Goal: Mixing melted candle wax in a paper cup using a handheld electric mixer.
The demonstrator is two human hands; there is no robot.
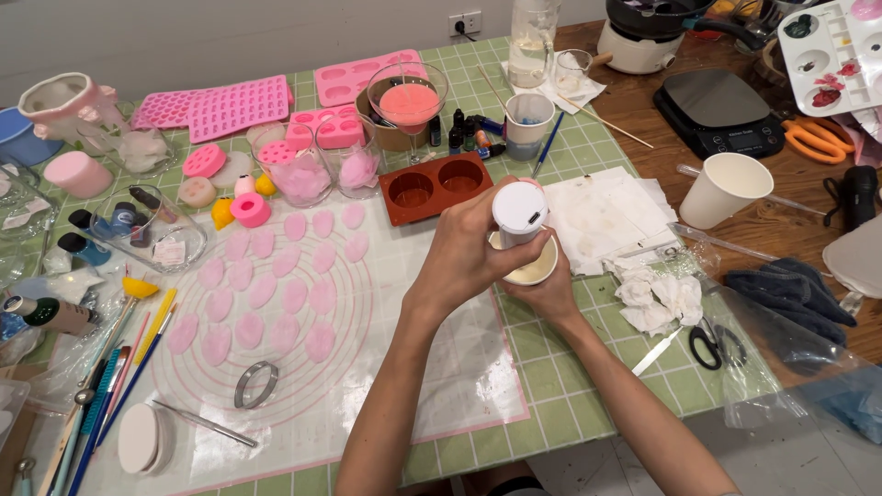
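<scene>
The left hand (464, 253) is gripping a white cylindrical device (519, 213) upright over a small cup of cream liquid (531, 266), which the right hand (547, 289) is cradling from beneath. Pink petal shapes (276, 289) are lying on the silicone mat (441, 367) beside a brown two-cavity mould (435, 186).

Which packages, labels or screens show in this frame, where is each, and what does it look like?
Kitchen scale: upper right on the wooden table; flat, black, with a small dark display strip at its front.
Green bottle: far left edge, lying down; white label.
Small dropper bottles: behind the brown mould; dark, labels too small to tell.
</scene>
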